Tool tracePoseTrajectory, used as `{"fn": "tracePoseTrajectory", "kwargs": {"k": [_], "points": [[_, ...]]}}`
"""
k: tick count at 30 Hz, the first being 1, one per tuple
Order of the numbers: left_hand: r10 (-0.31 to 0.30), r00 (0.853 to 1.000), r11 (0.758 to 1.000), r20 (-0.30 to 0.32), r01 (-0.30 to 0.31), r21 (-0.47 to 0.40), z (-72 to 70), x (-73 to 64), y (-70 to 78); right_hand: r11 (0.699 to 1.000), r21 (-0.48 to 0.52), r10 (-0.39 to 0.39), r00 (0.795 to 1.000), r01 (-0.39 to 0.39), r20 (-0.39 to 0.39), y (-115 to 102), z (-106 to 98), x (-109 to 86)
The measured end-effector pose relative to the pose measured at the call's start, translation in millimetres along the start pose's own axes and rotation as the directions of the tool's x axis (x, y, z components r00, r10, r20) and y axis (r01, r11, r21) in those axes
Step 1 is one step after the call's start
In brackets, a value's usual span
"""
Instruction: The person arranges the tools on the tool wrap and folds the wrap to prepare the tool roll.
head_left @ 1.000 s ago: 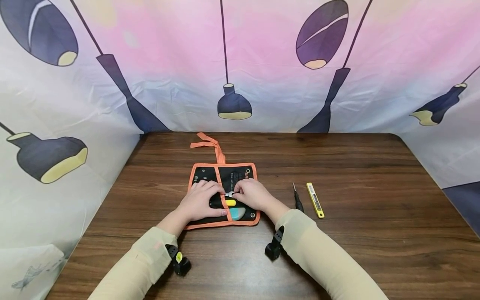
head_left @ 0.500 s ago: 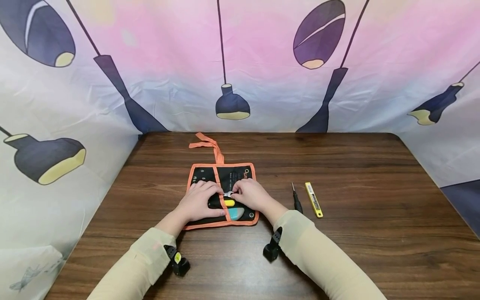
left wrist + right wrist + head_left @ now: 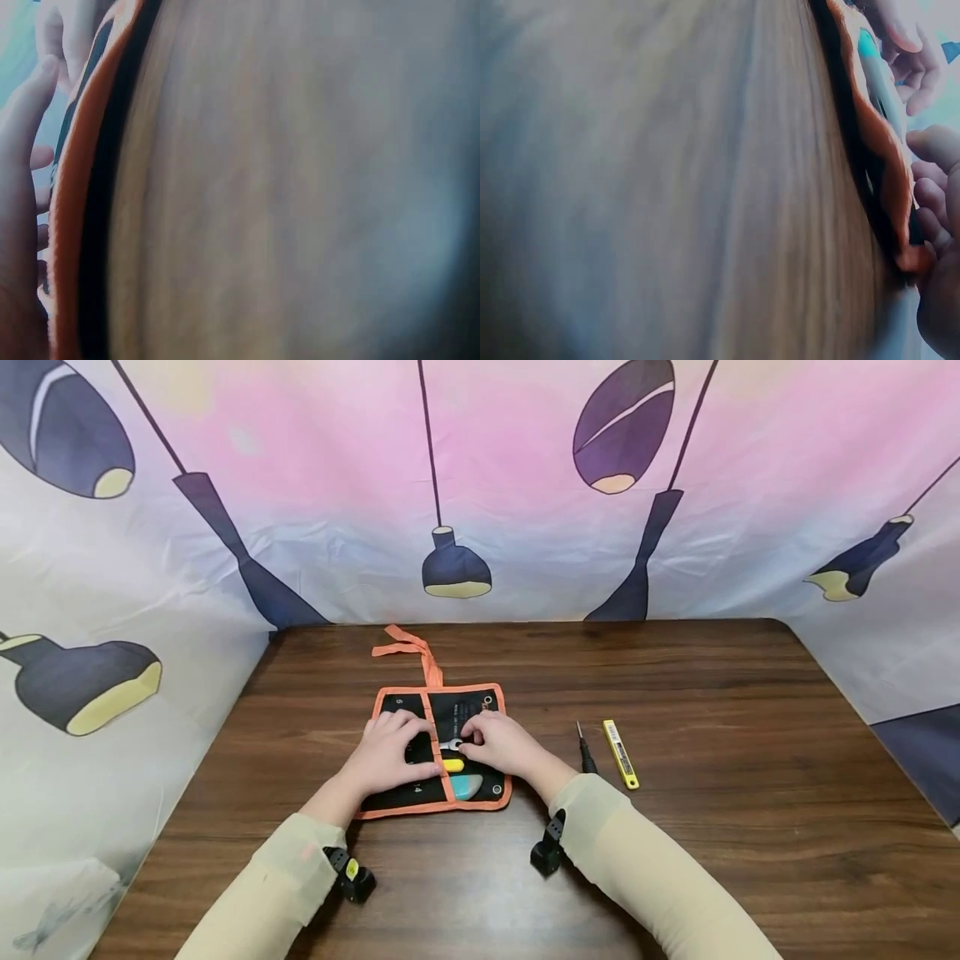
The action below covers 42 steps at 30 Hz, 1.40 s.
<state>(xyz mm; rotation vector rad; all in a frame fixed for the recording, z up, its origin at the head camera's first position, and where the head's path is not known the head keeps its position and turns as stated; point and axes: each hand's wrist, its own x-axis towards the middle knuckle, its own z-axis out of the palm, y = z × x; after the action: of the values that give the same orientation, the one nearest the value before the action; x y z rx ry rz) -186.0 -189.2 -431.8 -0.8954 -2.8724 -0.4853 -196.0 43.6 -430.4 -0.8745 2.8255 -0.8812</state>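
A black tool pouch [image 3: 420, 793] with orange edging lies unrolled on the table. My left hand [image 3: 386, 752] rests on its left half, fingers and thumb spread, the thumb tip near the orange middle band. At that band my right hand [image 3: 501, 745] pinches the end of a silver wrench [image 3: 452, 744], whose other part is hidden in a pocket. Below the wrench, a yellow end [image 3: 453, 765] and a teal-and-grey tool end [image 3: 467, 787] stick out of their pockets. Both wrist views show the pouch edge [image 3: 75, 225] close up, with fingertips beyond it.
To the right of the pouch lie a black-handled screwdriver [image 3: 586, 752] and a slim yellow case [image 3: 621, 755] with a label. Orange ties [image 3: 420, 652] stretch from the pouch's far edge. A printed cloth [image 3: 360, 510] hangs behind the wooden table [image 3: 712, 710].
My left hand has shifted slightly left and away, its thumb rising from beside the teal tool to near the yellow end. The right hand still pinches the wrench. The head view has shifted slightly.
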Motion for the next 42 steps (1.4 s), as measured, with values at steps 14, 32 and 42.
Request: {"fn": "tracePoseTrajectory", "kwargs": {"k": [14, 32, 42], "points": [[-0.038, 0.995, 0.997, 0.092, 0.032, 0.063, -2.9, 4.0, -6.9, 0.995, 0.028, 0.092, 0.993, -0.091, -0.068, 26.4, -31.4, -18.7], [-0.038, 0.992, 0.995, 0.122, 0.026, 0.096, 0.8, 5.1, -9.9, 0.994, 0.007, 0.106, 0.981, -0.106, -0.162, 55.7, -62.2, -40.9], [-0.031, 0.994, 0.996, 0.107, 0.022, 0.087, 1.8, 5.0, -10.0, 0.992, 0.019, 0.127, 0.974, -0.126, -0.188, 71.4, -68.2, -57.0]]}}
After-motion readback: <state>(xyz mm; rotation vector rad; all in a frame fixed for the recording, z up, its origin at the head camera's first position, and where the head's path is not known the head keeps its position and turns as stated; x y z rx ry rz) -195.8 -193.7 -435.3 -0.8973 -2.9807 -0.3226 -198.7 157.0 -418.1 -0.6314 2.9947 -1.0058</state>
